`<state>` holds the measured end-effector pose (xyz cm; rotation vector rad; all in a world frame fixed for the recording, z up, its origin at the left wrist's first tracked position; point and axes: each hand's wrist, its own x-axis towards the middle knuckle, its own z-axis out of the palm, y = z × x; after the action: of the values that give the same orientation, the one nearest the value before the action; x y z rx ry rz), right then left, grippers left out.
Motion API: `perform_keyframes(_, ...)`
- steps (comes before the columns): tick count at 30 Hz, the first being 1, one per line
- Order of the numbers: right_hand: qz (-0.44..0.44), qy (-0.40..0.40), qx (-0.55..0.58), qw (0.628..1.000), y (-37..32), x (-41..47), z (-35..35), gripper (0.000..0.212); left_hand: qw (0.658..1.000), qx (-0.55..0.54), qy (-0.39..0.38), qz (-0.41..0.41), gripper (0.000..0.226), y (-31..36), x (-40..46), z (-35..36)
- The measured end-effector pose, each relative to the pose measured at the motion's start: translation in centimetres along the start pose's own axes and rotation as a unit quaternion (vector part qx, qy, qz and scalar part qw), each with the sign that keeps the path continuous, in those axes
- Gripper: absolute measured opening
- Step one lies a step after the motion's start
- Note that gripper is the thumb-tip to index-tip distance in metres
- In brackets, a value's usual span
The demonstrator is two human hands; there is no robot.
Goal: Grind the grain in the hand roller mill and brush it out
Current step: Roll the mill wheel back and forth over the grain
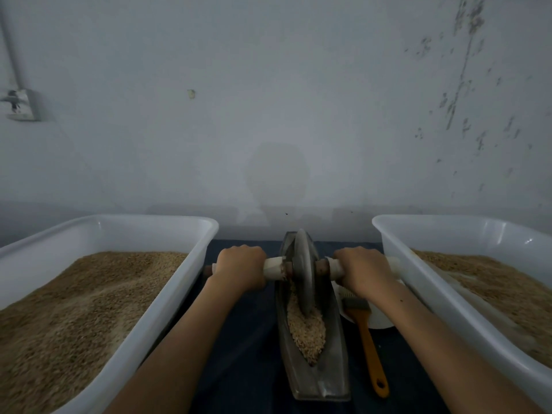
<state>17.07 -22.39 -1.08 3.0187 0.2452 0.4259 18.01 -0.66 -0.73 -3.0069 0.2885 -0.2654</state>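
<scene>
The mill is a long, narrow, boat-shaped trough lying on the dark tabletop at 6 o'clock, running from 12 to 6 between two white tubs. A thin grinding wheel stands on edge in the trough toward its 12 o'clock end. An axle passes through the wheel, with a pale handle at 9 o'clock and another at 3 o'clock.

The left hand has its grip clenched around the 9 o'clock handle. The right hand has its grip clenched around the 3 o'clock handle.

The grain lies in the trough, heaped from the wheel toward 6 o'clock. It appears coarse and only partly broken, so grinding is judged to be in progress.

The wheel looks like metal or stone: probably heavy, rigid and prone to tipping sideways. Hold both handles evenly. The grain is loose and light and will spill at the trough rim.

The brush, with an orange handle, lies at 3 o'clock of the trough, its bristles on a white plate. It is untouched. The left tub and right tub both hold grain.
</scene>
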Motion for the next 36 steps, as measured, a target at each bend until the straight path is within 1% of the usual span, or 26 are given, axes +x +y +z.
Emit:
perform_keyframes(2,-0.001,-0.070,-0.005,0.998,0.0,-0.2,-1.0,0.015,0.999,-0.012,-0.049,0.003,0.041,-0.1,0.0,-0.3)
perform_keyframes(5,-0.002,-0.165,-0.001,0.986,0.0,-0.5,-2.3,0.022,0.992,-0.034,-0.119,0.009,0.044,-0.3,0.0,-0.6)
perform_keyframes(7,0.000,-0.203,0.005,0.979,0.0,-0.6,-2.7,0.028,0.989,-0.045,-0.139,0.015,0.044,-0.4,0.0,-0.7)
perform_keyframes(9,0.001,-0.220,0.007,0.976,0.0,-0.6,-2.8,0.030,0.989,-0.049,-0.139,0.017,0.043,-0.5,0.1,-0.7)
perform_keyframes(11,0.001,-0.209,0.001,0.978,-0.1,-0.6,-2.7,0.025,0.991,-0.051,-0.122,0.014,0.042,-0.4,0.1,-0.6)
perform_keyframes(12,0.000,-0.184,-0.004,0.983,-0.1,-0.5,-2.6,0.020,0.993,-0.051,-0.108,0.010,0.041,-0.4,0.0,-0.5)
perform_keyframes(13,0.000,-0.145,-0.009,0.989,-0.2,-0.5,-2.2,0.015,0.995,-0.051,-0.089,0.005,0.039,-0.4,0.0,-0.3)
perform_keyframes(16,-0.005,0.016,-0.016,1.000,-0.4,-0.4,-0.5,0.005,0.998,-0.056,-0.027,-0.006,0.033,-0.4,-0.1,0.2)
perform_keyframes(17,-0.005,0.062,-0.016,0.998,-0.5,-0.3,0.1,0.007,0.999,-0.052,-0.003,-0.005,0.030,-0.4,-0.2,0.3)
perform_keyframes(18,-0.003,0.093,-0.014,0.996,-0.5,-0.3,0.6,0.010,0.999,-0.044,0.023,-0.003,0.027,-0.3,-0.2,0.5)
perform_keyframes(20,0.000,0.113,-0.002,0.994,-0.3,-0.2,1.2,0.012,0.997,-0.022,0.070,0.000,0.023,-0.1,-0.2,0.6)
perform_keyframes(22,0.000,0.089,0.013,0.996,0.0,-0.1,1.2,0.010,0.996,-0.008,0.089,0.004,0.023,0.0,-0.1,0.6)
perform_keyframes(24,-0.005,0.049,0.015,0.999,0.1,0.0,0.8,0.005,0.997,-0.001,0.071,0.014,0.025,-0.1,0.1,0.5)
perform_keyframes(25,-0.007,0.025,0.010,1.000,0.1,0.1,0.4,0.003,0.999,-0.003,0.048,0.017,0.027,-0.1,0.1,0.4)
perform_keyframes(28,-0.015,-0.051,-0.013,0.998,0.0,-0.1,-0.9,0.011,0.997,-0.040,-0.060,0.016,0.037,-0.4,0.1,-0.1)
perform_keyframes(30,-0.027,-0.091,-0.017,0.995,-0.1,-0.4,-1.6,0.003,0.989,-0.074,-0.126,0.015,0.040,-0.7,0.1,-0.3)
perform_keyframes(31,-0.030,-0.110,-0.019,0.993,-0.1,-0.4,-1.9,0.010,0.985,-0.087,-0.147,0.016,0.041,-0.7,0.1,-0.3)
perform_keyframes(32,-0.032,-0.127,-0.018,0.991,-0.2,-0.5,-2.2,0.014,0.983,-0.093,-0.157,0.016,0.040,-0.8,0.2,-0.3)
perform_keyframes(33,-0.032,-0.139,-0.017,0.990,-0.1,-0.4,-2.2,0.012,0.983,-0.092,-0.158,0.016,0.040,-0.8,0.2,-0.4)
perform_keyframes(36,-0.030,-0.129,0.006,0.991,0.2,-0.3,-1.9,0.005,0.990,-0.070,-0.126,0.013,0.038,-0.4,0.0,-0.6)
